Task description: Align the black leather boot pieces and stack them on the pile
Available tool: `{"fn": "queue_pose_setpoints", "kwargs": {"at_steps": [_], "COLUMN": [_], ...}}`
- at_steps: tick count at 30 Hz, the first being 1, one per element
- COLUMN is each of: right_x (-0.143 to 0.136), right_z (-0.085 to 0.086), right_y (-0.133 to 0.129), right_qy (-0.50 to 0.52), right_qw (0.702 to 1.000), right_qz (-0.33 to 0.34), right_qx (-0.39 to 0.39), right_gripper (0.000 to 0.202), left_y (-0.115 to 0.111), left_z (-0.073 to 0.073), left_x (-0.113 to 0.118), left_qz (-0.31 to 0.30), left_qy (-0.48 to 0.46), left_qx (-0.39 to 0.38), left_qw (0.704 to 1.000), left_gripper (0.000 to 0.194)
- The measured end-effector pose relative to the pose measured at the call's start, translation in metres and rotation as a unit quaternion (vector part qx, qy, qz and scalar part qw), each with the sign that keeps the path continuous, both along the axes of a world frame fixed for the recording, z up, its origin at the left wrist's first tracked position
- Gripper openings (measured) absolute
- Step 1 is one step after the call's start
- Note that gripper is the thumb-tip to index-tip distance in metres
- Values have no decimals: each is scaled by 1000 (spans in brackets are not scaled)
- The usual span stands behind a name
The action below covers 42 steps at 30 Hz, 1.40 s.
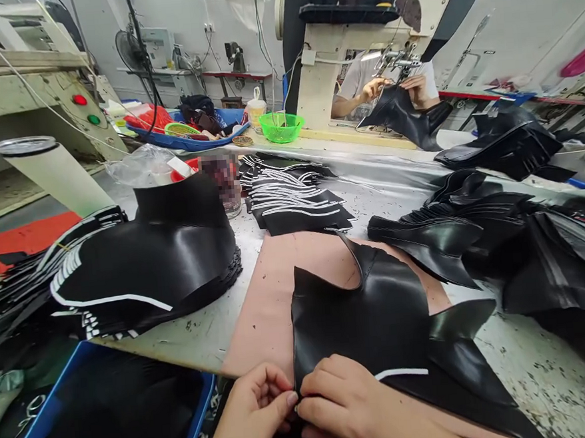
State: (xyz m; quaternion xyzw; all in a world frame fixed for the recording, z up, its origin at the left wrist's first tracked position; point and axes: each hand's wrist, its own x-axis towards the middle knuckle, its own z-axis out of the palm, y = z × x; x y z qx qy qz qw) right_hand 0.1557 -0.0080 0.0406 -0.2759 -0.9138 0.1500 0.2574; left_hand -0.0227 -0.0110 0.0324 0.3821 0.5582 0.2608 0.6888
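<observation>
A black leather piece (pixel 364 314) with a curved cut-out lies on a pink sheet (pixel 258 301) at the table's front edge. My left hand (pixel 263 408) pinches the near left edge of this piece between thumb and finger. Right beside it, my right hand (pixel 340 402) is closed on the same edge, its fingertips almost touching the left thumb. A white strip (pixel 403 373) shows on the leather just past my right hand. Another black part (pixel 466 340) joins or overlaps the piece at its right; I cannot tell which.
A stack of black leather pieces (pixel 174 247) with white edging stands at left. White-striped black pieces (pixel 296 199) lie behind the pink sheet. More black pieces (pixel 434 236) are piled at right. A blue bin (pixel 80 367) sits below left. Across the table, a co-worker's hands (pixel 416 90) hold leather at a sewing machine (pixel 322 63).
</observation>
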Motion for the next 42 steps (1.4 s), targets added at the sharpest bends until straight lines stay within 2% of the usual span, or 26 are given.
{"fn": "queue_pose_setpoints", "kwargs": {"at_steps": [4, 8, 11, 13, 15, 24, 26, 29, 30, 31, 32, 34, 35, 36, 38, 40, 42], "right_x": [-7, -12, -12, -12, -10, -2, 2, 19, 28, 38, 49, 73, 84, 95, 117, 141, 169], "right_z": [-4, -11, -9, -6, -4, -7, -11, -14, -13, -11, -8, 3, 9, 16, 30, 43, 55], "right_y": [-4, -9, -10, -8, -7, -7, -7, -3, -1, 2, 6, 17, 23, 29, 41, 49, 46], "right_qy": [43, 55, 73, 97, 127, 205, 258, 361, 371, 355, 306, 124, 16, -85, -236, -321, -359], "right_qw": [998, 995, 982, 962, 946, 920, 896, 844, 842, 860, 893, 957, 967, 960, 917, 866, 817], "right_qz": [-44, -83, -115, -115, -106, -73, -86, -118, -139, -163, -190, -239, -254, -264, -286, -325, -386], "right_qx": [-13, -18, -133, -226, -280, -326, -350, -380, -365, -329, -270, -109, -25, 48, 147, 202, 233], "right_gripper": [20, 18, 14, 22, 27, 13, 13, 20, 20, 19, 18, 22, 25, 29, 32, 30, 31], "left_y": [3, 0, -4, -5, -6, -5, -4, -2, 0, 1, 4, 10, 14, 18, 27, 35, 40], "left_z": [5, 3, 0, 0, 1, 1, 1, 1, 1, 0, -1, -5, -7, -10, -14, -17, -18], "left_x": [4, 8, 9, 10, 11, 15, 14, 10, 8, 6, 5, 3, 3, 4, 8, 13, 18], "left_qz": [24, 47, 62, 68, 75, 61, 56, 39, 20, -5, -31, -68, -73, -75, -76, -78, -79], "left_qy": [-10, -19, -23, -21, -17, 0, 25, 76, 119, 172, 225, 297, 306, 306, 305, 311, 315], "left_qx": [2, 13, 33, 48, 62, 93, 115, 157, 198, 255, 318, 427, 460, 481, 510, 537, 556], "left_qw": [1000, 999, 997, 996, 995, 994, 992, 984, 973, 951, 920, 851, 830, 818, 801, 781, 765], "left_gripper": [24, 26, 29, 30, 31, 34, 30, 21, 18, 16, 15, 14, 14, 16, 21, 24, 24]}}
